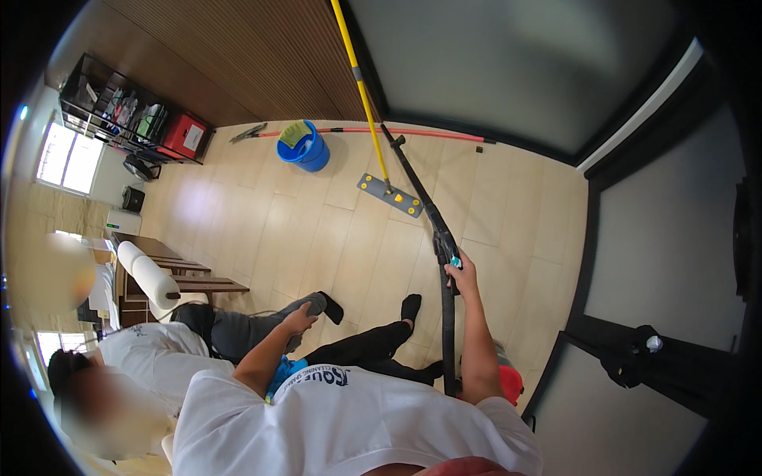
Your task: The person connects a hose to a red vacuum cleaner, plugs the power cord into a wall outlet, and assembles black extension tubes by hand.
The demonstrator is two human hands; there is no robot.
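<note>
My right hand is wrapped round the black handle of a vacuum cleaner wand. Its tube slants away across the floor, and a ribbed black hose runs back toward my body. A small teal-and-white item shows at my grip, too small to name. My left hand hovers at waist height over a co-worker's grey trouser leg, fingers partly apart, with nothing visible in it. Just past the wand lies a grey flat mop head on a yellow pole.
A blue bucket with a green cloth stands by the slatted wall, near a long red pole. Close on my left is a co-worker in a white shirt. A red container is partly hidden behind my right arm. Wooden furniture stands left.
</note>
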